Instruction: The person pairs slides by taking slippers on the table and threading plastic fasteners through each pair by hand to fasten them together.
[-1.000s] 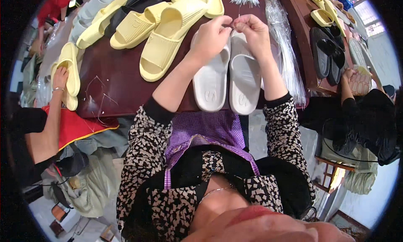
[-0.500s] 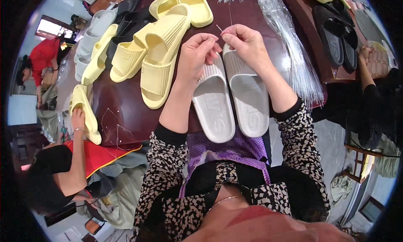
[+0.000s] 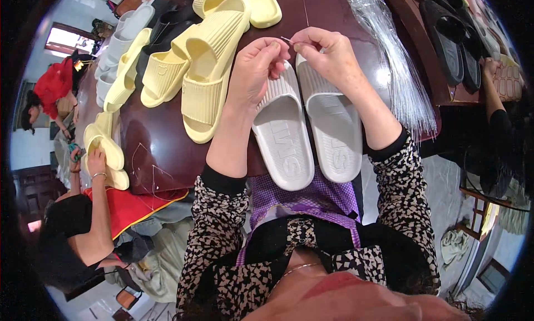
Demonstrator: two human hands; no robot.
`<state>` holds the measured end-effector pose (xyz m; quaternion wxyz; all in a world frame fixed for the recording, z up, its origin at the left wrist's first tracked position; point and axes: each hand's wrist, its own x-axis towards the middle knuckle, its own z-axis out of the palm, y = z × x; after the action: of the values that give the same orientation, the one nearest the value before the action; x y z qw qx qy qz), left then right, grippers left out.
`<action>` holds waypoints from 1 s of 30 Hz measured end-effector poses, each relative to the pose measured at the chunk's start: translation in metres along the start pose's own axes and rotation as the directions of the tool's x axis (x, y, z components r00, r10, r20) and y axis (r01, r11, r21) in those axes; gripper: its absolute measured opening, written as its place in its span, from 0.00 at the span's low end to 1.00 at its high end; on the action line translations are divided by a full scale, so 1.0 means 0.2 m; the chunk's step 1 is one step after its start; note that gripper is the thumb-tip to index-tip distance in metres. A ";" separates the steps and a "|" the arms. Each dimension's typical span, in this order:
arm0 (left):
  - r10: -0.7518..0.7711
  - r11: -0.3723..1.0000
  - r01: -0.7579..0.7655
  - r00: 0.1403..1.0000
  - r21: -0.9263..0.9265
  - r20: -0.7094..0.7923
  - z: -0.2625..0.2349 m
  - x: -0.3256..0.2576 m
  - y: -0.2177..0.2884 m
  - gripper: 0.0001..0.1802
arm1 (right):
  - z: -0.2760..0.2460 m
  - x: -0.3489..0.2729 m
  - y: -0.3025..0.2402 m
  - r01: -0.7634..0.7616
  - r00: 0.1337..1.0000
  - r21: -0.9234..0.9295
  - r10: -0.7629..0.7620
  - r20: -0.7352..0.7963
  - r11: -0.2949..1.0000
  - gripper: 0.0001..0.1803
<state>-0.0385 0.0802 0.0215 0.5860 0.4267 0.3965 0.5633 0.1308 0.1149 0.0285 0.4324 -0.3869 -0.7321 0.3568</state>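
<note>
Clearly you keep both slippers (image 3: 306, 126) side by side so your left hand (image 3: 257, 70) and right hand (image 3: 328, 57), fingers pinched shut on a thin tie (image 3: 285, 40), can work above their straps.

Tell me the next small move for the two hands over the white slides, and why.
Probably draw the thin strand on through and snug it across the straps. Both hands meet above the pair of white slides: the left hand and right hand each pinch it at their fingertips, with only a short length showing between them. What it is cannot be told.
</note>
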 end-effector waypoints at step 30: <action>-0.112 0.958 0.212 0.895 -0.191 0.432 -0.17 0.08 -0.01 0.06 | 0.04 0.05 0.09 0.290 0.953 0.039 -0.292 0.086 0.956 0.06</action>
<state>-0.0684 0.0982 0.0091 0.7483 0.4304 0.2276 0.4506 0.1243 0.1302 0.0136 0.4514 -0.2527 -0.7954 0.3158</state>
